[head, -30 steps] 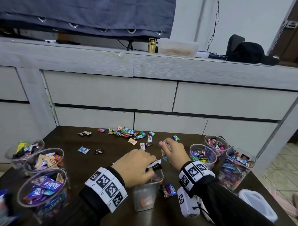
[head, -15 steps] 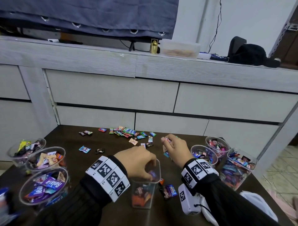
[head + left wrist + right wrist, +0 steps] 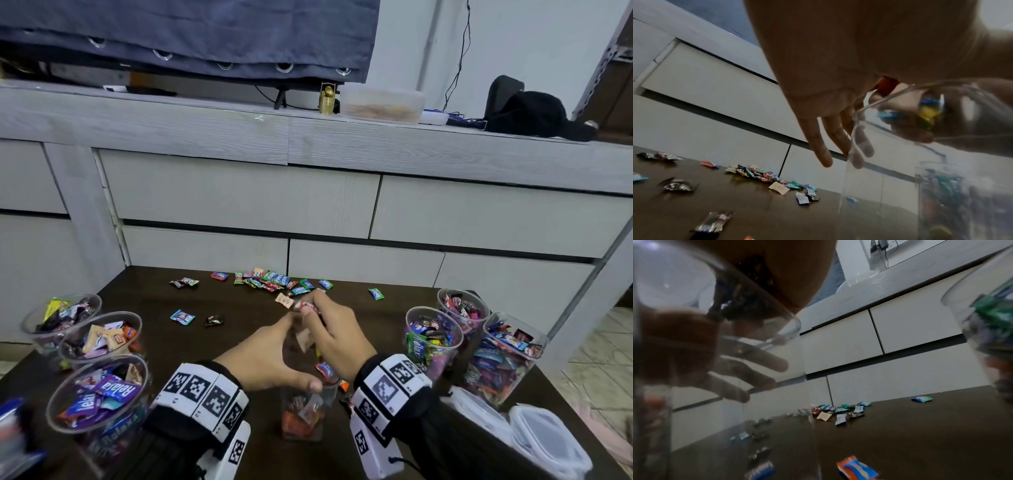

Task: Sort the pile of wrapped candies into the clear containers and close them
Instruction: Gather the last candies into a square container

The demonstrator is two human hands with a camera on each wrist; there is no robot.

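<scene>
The small clear cup [image 3: 303, 413] stands upright near the front edge of the table [image 3: 144, 301], right between the person's two wrists. It has only a few candies in its bottom. Both hands are just behind the cup, a little farther from the person, so the cup sits under the heels of the hands. The left hand [image 3: 265, 356] lies flat over it with straight, loose fingers pointing toward the back of the table and its thumb by the cup's rim; it holds nothing. The right hand [image 3: 330, 334] is curled and pinches a red and white candy [image 3: 306, 306] at its fingertips, and seems to keep more candies in its palm, though how many cannot be told. The loose pile of candies [image 3: 274, 281] lies farther back, near the back edge, well apart from the cup. Three full cups [image 3: 433, 337] stand by the right edge and three more cups [image 3: 97, 394] by the left edge. The right hand is the one that must move, it seems: it needs to pull back toward the person and open above the small cup, or carry the candy to a cup at the right edge. No cup has a lid on yet.
</scene>
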